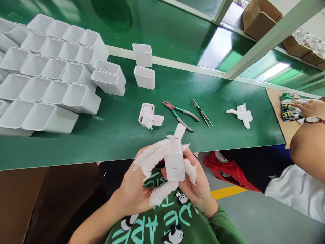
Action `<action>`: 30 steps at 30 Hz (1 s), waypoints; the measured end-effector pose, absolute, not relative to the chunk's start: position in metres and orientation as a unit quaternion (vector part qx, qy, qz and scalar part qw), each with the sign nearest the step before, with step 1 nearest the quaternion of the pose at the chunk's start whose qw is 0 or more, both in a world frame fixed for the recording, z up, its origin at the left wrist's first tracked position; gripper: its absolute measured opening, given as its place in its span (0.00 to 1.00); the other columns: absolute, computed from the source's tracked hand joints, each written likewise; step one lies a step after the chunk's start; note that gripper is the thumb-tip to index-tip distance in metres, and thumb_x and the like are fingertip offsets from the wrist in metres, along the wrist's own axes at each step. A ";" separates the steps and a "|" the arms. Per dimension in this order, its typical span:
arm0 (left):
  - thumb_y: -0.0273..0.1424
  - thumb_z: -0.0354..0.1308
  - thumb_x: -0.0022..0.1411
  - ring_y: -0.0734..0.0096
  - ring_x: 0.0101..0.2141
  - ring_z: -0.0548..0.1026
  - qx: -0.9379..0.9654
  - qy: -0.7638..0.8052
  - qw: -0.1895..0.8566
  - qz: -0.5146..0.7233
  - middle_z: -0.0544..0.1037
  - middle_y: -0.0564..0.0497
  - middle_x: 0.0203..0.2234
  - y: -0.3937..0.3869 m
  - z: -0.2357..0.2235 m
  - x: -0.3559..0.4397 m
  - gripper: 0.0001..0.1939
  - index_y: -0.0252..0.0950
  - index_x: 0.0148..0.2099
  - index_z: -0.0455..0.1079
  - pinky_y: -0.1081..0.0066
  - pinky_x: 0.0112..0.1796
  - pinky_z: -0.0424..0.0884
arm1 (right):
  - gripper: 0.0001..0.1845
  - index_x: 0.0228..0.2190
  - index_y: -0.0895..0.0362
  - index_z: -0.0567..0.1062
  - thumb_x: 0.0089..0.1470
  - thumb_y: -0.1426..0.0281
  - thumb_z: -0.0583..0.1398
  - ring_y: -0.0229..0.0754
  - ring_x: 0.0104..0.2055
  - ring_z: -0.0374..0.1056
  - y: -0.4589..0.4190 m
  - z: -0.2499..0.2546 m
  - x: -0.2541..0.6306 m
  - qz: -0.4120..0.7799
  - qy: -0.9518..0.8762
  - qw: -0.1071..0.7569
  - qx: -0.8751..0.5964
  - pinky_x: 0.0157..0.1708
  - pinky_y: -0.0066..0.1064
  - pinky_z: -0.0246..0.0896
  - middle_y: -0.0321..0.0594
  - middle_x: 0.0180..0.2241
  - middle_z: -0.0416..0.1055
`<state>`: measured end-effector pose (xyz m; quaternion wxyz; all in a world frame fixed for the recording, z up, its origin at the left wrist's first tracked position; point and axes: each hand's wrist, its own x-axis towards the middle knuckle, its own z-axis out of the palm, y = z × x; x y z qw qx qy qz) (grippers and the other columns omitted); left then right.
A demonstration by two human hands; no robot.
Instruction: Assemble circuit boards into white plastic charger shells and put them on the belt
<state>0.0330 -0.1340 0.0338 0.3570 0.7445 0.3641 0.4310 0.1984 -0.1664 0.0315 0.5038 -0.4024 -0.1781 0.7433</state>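
Note:
Both hands hold a white charger housing (174, 166) with a small slot in its near face, in front of the table edge. My left hand (147, 173), its fingertips wrapped in white covers, closes round the left side and bottom. My right hand (196, 181), with covered fingers too, grips the right side. A flat white tab (179, 131) sticks up from the housing's far end. Beyond the hands, another white charger housing (147, 113) with a similar tab lies on the table. Close by are green-handled pliers (179, 113) and metal tweezers (202, 113).
Many open white plastic cases (50, 78) stand in rows at the left of the green table (114, 142). Two separate cases (144, 77) stand farther back. A crumpled white piece (242, 114) lies to the right. A co-worker's hand (311, 109) touches circuit boards (289, 110) at far right.

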 end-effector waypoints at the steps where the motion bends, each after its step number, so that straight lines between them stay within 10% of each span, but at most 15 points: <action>1: 0.33 0.66 0.61 0.50 0.56 0.76 0.743 0.365 0.361 0.429 0.76 0.41 0.58 -0.134 0.033 0.033 0.32 0.45 0.66 0.63 0.55 0.55 0.74 | 0.27 0.48 0.49 0.68 0.53 0.51 0.68 0.46 0.34 0.78 -0.166 0.031 0.198 0.739 -0.186 0.503 -0.408 0.33 0.39 0.78 0.35 0.33 0.77; 23: 0.30 0.62 0.64 0.49 0.56 0.71 0.712 0.380 0.358 0.469 0.71 0.41 0.58 -0.135 0.023 0.029 0.35 0.45 0.71 0.56 0.52 0.56 0.70 | 0.18 0.47 0.49 0.74 0.57 0.57 0.67 0.38 0.30 0.76 -0.159 0.043 0.194 0.794 -0.147 0.488 -0.332 0.33 0.30 0.77 0.35 0.36 0.79; 30: 0.36 0.61 0.65 0.52 0.50 0.74 0.624 0.528 0.312 0.484 0.75 0.43 0.50 -0.131 -0.005 0.014 0.29 0.45 0.67 0.62 0.48 0.57 0.69 | 0.16 0.52 0.49 0.67 0.64 0.60 0.58 0.46 0.48 0.76 -0.051 0.054 0.271 0.405 -0.500 0.518 -0.564 0.43 0.42 0.78 0.44 0.55 0.74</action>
